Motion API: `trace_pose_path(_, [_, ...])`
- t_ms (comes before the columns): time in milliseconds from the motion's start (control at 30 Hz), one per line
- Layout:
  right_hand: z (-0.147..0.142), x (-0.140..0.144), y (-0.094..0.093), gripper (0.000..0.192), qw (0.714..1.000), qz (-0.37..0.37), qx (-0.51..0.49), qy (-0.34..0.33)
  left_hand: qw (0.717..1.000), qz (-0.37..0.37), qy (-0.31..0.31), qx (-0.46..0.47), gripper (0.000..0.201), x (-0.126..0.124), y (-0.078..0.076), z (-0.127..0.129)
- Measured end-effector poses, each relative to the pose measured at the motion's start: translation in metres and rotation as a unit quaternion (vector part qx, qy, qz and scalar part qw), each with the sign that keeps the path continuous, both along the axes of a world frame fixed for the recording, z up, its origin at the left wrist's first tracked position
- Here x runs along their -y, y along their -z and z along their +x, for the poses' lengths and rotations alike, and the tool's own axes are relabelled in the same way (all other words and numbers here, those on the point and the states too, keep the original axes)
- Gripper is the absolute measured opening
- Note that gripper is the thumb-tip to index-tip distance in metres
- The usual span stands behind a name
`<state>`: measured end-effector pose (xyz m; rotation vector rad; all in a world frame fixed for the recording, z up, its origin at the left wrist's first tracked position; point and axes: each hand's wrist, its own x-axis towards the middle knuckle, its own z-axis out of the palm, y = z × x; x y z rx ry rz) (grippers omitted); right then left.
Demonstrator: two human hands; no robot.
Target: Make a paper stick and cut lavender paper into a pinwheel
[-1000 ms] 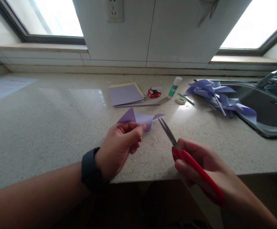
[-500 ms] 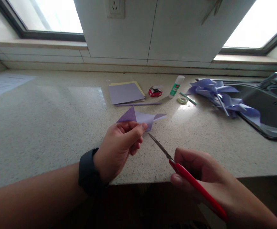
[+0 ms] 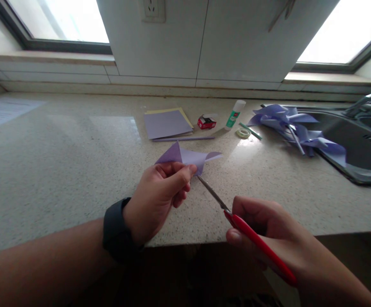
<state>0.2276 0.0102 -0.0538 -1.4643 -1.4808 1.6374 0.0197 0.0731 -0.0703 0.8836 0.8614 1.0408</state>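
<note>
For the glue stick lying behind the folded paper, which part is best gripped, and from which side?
Grip the glue stick around the middle of its round body, coming from above with fingers on its long sides. It lies tilted on the countertop, white cap toward the wall. The red box sits close on its left and the tape roll near its lower end, so a sideways approach looks cramped.

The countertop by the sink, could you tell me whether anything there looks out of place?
Yes: the heap of purple paper pinwheels hangs over the sink rim, partly off the countertop, and the glue stick lies tipped over.
</note>
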Motion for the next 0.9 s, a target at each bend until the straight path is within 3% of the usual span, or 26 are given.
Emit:
trace_pose_path(633, [-0.0009,0.0000,0.0008,0.043,1.000,0.002,0.005,0.004,1.000,-0.004,0.010,-0.003,0.028,0.0008,-0.0001,-0.0009])
trace_pose_path(900, [-0.0009,0.0009,0.0029,0.043,0.998,0.050,0.026,0.008,1.000,-0.009,0.007,-0.002,0.024,0.0003,0.0000,-0.0009])
